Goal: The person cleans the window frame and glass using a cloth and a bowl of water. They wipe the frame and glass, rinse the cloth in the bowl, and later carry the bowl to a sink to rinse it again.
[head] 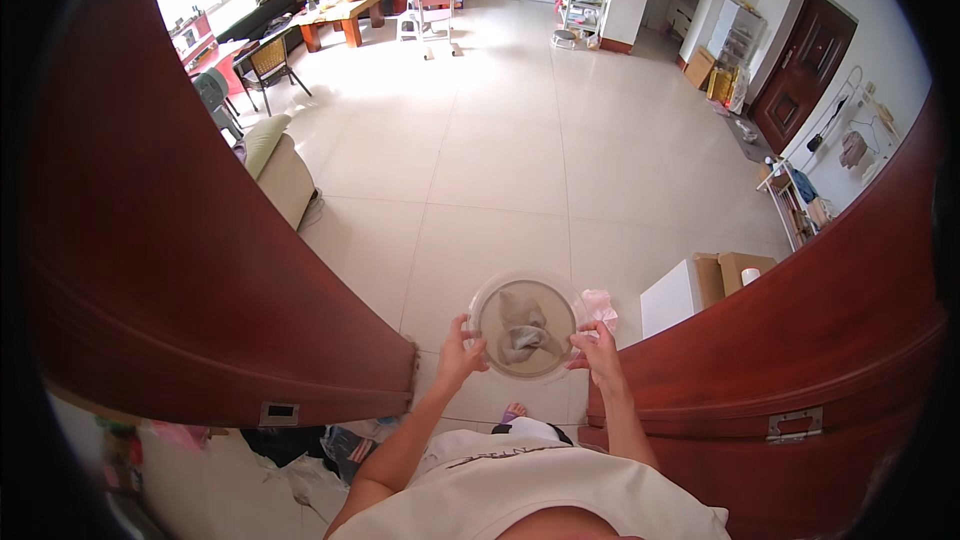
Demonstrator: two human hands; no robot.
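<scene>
A round, pale translucent basin (527, 279) is held out in front of my body at the doorway. Murky water and a grey cloth (527, 337) lie inside it. My left hand (463, 349) grips the basin's left rim, while my right hand (592, 349) grips the right rim. The cloth seems partly under the water, with a lighter fold near the middle. Neither hand touches the cloth.
Dark red wooden door frame sides rise at left (225, 277) and right (750, 345). Beyond the right one stand cardboard boxes (709, 281) and a shoe rack (795, 214). A pink plastic bag (601, 309) lies on the tiled floor; dark bags (289, 450) lie lower left.
</scene>
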